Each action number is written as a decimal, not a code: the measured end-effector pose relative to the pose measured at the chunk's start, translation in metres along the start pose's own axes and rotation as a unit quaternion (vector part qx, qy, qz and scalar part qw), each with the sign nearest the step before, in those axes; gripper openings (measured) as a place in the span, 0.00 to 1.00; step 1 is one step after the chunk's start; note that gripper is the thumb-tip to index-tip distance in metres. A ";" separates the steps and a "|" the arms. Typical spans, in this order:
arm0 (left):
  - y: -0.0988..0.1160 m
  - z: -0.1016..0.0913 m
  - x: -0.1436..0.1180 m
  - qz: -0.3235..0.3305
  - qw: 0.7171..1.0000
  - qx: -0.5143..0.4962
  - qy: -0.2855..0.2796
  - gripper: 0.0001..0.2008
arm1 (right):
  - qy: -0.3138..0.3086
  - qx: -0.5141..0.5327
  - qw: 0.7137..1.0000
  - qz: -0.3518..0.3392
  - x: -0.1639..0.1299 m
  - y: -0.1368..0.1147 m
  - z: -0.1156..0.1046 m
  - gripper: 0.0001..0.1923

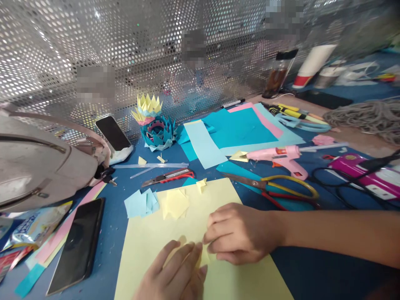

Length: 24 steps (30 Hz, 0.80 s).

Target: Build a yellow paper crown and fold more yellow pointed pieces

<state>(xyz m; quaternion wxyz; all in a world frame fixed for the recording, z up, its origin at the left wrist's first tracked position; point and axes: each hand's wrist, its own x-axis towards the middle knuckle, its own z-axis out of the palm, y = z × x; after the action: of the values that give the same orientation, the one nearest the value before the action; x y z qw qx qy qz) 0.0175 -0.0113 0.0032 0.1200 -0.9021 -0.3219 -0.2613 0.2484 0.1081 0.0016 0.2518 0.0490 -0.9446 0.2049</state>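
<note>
Paper (205, 256), one piece, is pinched in the grip of left hand (175, 273) and right hand (242, 234) over one yellow sheet (150, 239).

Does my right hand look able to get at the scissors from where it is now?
Probably yes: the scissors lie just beyond your right hand, nothing seems to rest on top of them, and the pink glue gun sits farther back, not in between.

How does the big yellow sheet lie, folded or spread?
Spread: the sheet lies flat on the table, its straight edges showing beyond the left hand and right hand.
</note>
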 end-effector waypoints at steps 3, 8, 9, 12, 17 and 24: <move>-0.001 0.001 -0.001 -0.015 1.000 -0.010 -0.002 0.08 | 0.006 -0.003 1.000 -0.003 0.000 0.000 0.001 0.08; -0.002 0.001 -0.004 -0.029 0.999 -0.023 -0.015 0.07 | 0.010 -0.006 1.000 -0.003 -0.001 0.001 0.001 0.08; -0.002 0.001 -0.004 -0.032 0.999 -0.023 -0.013 0.07 | 0.010 -0.006 1.000 -0.003 -0.001 0.001 0.001 0.08; -0.003 0.001 -0.006 -0.032 0.999 -0.019 -0.011 0.08 | 0.011 -0.008 1.000 -0.007 -0.001 0.002 0.000 0.08; -0.004 -0.001 -0.005 -0.010 1.000 -0.009 -0.024 0.09 | 0.012 -0.009 1.000 -0.010 0.000 0.001 0.000 0.09; -0.006 -0.002 -0.002 0.001 1.000 -0.005 -0.018 0.09 | 0.003 -0.024 1.000 -0.010 0.000 0.000 0.000 0.10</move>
<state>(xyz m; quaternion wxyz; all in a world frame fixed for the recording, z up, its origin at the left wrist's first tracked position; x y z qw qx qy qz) 0.0114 -0.0087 0.0042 0.1099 -0.9074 -0.3222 -0.2463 0.2482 0.1084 0.0021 0.2575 0.0517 -0.9481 0.1794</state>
